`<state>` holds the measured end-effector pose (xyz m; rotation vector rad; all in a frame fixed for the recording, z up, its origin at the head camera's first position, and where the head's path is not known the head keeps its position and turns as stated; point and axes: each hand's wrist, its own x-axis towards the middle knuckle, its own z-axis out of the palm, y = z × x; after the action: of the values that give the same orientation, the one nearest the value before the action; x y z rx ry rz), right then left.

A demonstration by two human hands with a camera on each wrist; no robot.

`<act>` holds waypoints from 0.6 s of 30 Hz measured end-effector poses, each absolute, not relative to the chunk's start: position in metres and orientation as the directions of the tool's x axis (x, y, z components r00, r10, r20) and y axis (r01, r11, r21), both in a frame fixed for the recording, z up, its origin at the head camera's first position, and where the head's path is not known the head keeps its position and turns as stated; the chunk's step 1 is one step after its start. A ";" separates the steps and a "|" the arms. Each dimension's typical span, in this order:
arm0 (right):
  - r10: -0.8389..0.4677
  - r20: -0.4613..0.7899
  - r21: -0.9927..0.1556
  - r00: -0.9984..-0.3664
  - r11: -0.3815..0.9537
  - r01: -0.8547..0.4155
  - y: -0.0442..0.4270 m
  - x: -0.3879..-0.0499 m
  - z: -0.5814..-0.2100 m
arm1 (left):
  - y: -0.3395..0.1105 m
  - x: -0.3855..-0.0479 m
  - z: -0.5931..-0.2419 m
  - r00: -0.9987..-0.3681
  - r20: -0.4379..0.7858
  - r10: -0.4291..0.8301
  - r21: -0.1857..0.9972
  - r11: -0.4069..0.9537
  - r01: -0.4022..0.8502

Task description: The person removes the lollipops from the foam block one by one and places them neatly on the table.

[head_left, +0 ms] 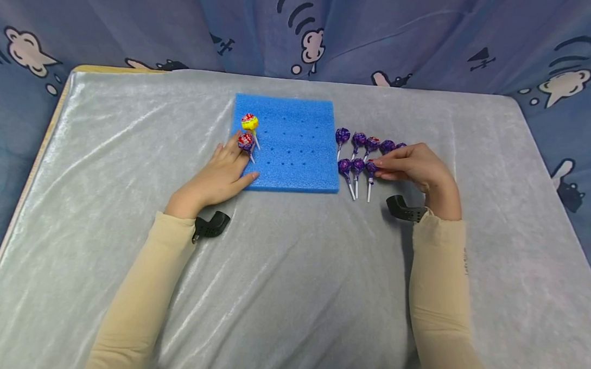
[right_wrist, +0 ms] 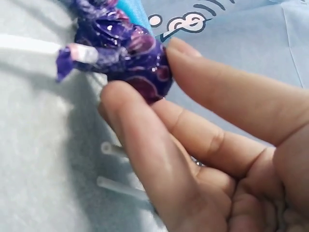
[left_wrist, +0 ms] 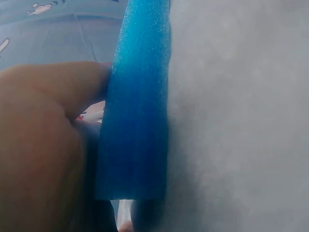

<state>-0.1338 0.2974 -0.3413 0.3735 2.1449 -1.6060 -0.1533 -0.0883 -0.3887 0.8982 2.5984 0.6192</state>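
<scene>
At the left edge of a blue foam board point(head_left: 305, 176), my left hand point(head_left: 219, 176) rests with its fingers spread. Its thumb lies along the foam's side point(left_wrist: 137, 111) in the left wrist view. Two lollipops stand in the board beside these fingers: a yellow and red one point(head_left: 250, 122) and a purple and red one point(head_left: 246, 142). Right of the board, my right hand point(head_left: 414, 167) pinches the wrapped head of a purple lollipop point(right_wrist: 145, 72) between thumb and fingertips. Its white stick point(head_left: 369, 191) points toward me. Two purple lollipops point(head_left: 357, 167) lie just left of it.
Behind the right hand runs a row of several purple lollipops point(head_left: 359, 140), partly hidden by the fingers. Rows of small holes point(head_left: 301, 135) mark the board. Grey cloth point(head_left: 298, 271) covers the table, and a blue patterned curtain point(head_left: 417, 28) hangs behind.
</scene>
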 end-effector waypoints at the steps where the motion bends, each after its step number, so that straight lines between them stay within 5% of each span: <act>1: -0.033 -0.493 -0.832 -0.869 0.307 0.461 0.297 -0.134 -0.341 | -0.088 -0.153 -0.388 -0.751 -0.157 0.642 0.497 0.708 0.502; 18: 0.028 -0.518 -0.766 -0.855 0.429 0.479 0.293 -0.134 -0.342 | -0.088 -0.153 -0.387 -0.748 -0.163 0.643 0.495 0.709 0.502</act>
<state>-0.1340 0.2932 -0.3417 0.4298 2.2566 -1.4144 -0.1533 -0.0882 -0.3873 0.8967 2.5940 0.6139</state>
